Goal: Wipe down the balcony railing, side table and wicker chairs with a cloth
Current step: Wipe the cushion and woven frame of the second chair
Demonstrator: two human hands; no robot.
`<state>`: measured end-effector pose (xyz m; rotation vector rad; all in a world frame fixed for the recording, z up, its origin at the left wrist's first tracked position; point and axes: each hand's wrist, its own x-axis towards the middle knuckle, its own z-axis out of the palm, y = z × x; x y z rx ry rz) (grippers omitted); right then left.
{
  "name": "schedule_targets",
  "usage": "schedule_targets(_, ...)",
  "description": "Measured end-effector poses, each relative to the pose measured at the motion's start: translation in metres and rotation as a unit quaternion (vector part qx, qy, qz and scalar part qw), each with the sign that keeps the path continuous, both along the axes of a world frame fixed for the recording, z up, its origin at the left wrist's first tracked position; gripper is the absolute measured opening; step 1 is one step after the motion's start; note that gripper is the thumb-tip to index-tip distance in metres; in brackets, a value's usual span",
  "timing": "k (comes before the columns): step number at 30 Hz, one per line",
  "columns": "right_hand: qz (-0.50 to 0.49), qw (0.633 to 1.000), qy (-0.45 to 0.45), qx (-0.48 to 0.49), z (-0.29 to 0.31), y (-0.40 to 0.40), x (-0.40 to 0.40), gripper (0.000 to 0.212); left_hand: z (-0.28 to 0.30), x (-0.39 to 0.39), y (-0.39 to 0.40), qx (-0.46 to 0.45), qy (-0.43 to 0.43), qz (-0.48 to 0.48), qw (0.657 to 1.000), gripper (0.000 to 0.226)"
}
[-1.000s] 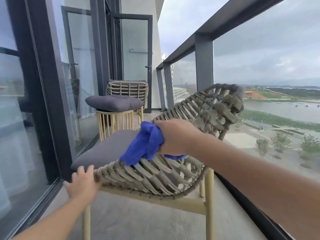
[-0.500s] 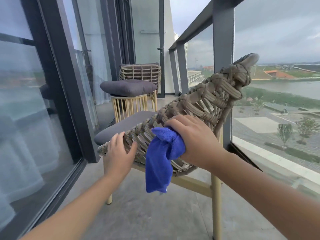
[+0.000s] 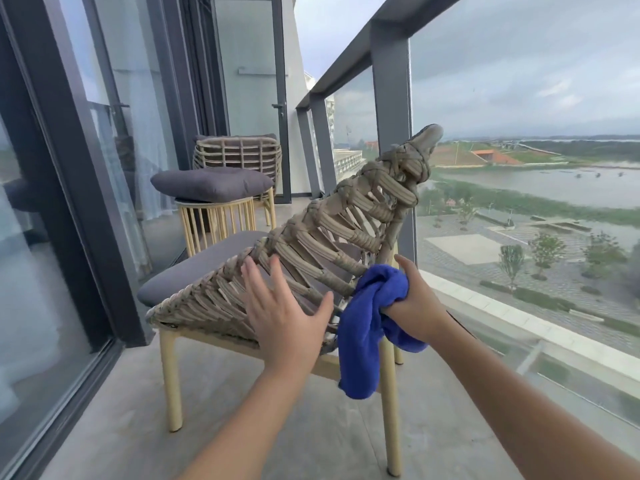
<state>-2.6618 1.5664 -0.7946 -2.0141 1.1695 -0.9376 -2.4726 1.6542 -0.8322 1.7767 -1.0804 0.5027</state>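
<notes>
A wicker chair (image 3: 332, 223) with pale yellow legs and a grey seat cushion stands in front of me, its woven back towards me. My right hand (image 3: 415, 299) grips a bunched blue cloth (image 3: 367, 327) against the lower right of the chair back; most of the cloth hangs down. My left hand (image 3: 280, 313) is spread, fingers straight, in front of the lower weave, touching it or just off it. Farther back stand the slatted side table (image 3: 218, 220) with a grey cushion (image 3: 211, 183) on it and a second wicker chair (image 3: 239, 155). The dark railing (image 3: 391, 24) runs along the right.
Glass panels under the railing close off the right side. Dark-framed sliding glass doors (image 3: 69, 168) line the left, and a glass door (image 3: 252, 81) ends the balcony. The concrete floor (image 3: 242, 410) is a narrow strip between them.
My right hand slid the cloth down from the top of the chair back to its lower right edge. My left hand let go of the rim and now lies spread at the weave. The view shifted right.
</notes>
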Motion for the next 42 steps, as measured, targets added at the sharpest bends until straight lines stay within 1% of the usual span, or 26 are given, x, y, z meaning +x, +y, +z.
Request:
schedule_targets(1,0.013,1.0,0.014,0.001,0.007,0.001,0.003,0.064,0.002,-0.005,-0.003,-0.008,0.02,-0.003,1.0,0.105)
schedule_targets(2,0.023,0.999,0.032,-0.002,0.013,-0.003,0.006,0.057,0.004,-0.009,-0.007,-0.021,0.034,-0.002,0.999,0.104)
schedule_targets(3,0.027,0.999,0.046,0.003,0.021,-0.004,0.009,0.046,0.007,-0.011,-0.011,-0.037,0.048,-0.002,0.998,0.103)
schedule_targets(4,0.031,0.999,0.042,0.012,0.025,-0.009,0.013,0.032,0.009,-0.013,-0.016,-0.054,0.066,-0.001,0.996,0.101)
schedule_targets(5,0.029,0.999,0.031,0.024,0.03,-0.007,0.016,0.024,0.01,-0.016,-0.02,-0.07,0.084,0.0,0.994,0.101)
schedule_targets(7,0.011,0.999,-0.017,0.042,0.024,-0.005,0.024,0.025,0.011,-0.02,-0.025,-0.085,0.105,0.001,0.991,0.104)
schedule_targets(8,0.006,0.998,-0.044,0.047,0.017,-0.005,0.027,0.024,0.009,-0.021,-0.026,-0.086,0.102,0.001,0.991,0.106)
schedule_targets(11,0.0,0.995,-0.086,0.047,0.006,-0.002,0.03,0.026,-0.005,-0.014,-0.027,-0.069,0.036,0.013,0.997,0.106)
schedule_targets(14,-0.006,0.995,-0.094,0.036,0.013,-0.006,0.028,0.031,-0.014,-0.006,-0.028,-0.052,0.0,0.02,0.998,0.106)
schedule_targets(16,0.004,0.996,-0.086,0.017,0.015,-0.009,0.024,0.033,-0.016,-0.003,-0.03,-0.055,-0.014,0.014,0.998,0.106)
schedule_targets(20,0.003,1.0,-0.023,-0.008,0.02,-0.011,0.019,0.033,-0.018,-0.002,-0.034,-0.072,-0.026,0.003,0.997,0.105)
schedule_targets(24,0.006,0.999,0.014,-0.035,0.023,-0.016,0.02,0.028,-0.023,0.006,-0.043,-0.053,-0.054,0.015,0.997,0.089)
schedule_targets(27,0.02,0.999,0.002,-0.043,0.023,-0.017,0.025,0.029,-0.021,0.015,-0.044,-0.03,-0.047,0.016,0.998,0.081)
schedule_targets(29,0.02,0.999,-0.014,-0.049,0.025,-0.013,0.03,0.029,-0.019,0.023,-0.044,-0.02,-0.045,0.012,0.999,0.081)
schedule_targets(31,0.024,0.998,-0.015,-0.057,0.029,-0.007,0.038,0.034,-0.016,0.035,-0.044,-0.008,-0.047,0.005,0.999,0.086)
schedule_targets(33,0.026,0.998,-0.009,-0.064,0.029,-0.004,0.048,0.035,-0.011,0.049,-0.041,0.024,-0.03,-0.002,0.999,0.094)
schedule_targets(35,0.027,0.998,-0.021,-0.056,0.026,-0.002,0.057,0.03,-0.005,0.063,-0.035,0.062,-0.006,-0.013,0.998,0.102)
schedule_targets(37,0.033,0.997,-0.034,-0.054,0.024,0.002,0.066,0.026,-0.001,0.077,-0.03,0.085,0.014,-0.023,0.996,0.103)
schedule_targets(39,0.049,0.996,-0.034,-0.062,0.025,0.008,0.078,0.025,0.003,0.09,-0.024,0.079,0.037,-0.035,0.996,0.097)
schedule_targets(42,0.105,0.99,-0.008,-0.09,0.03,0.023,0.097,0.03,0.01,0.107,-0.011,0.049,0.09,-0.065,0.993,0.079)
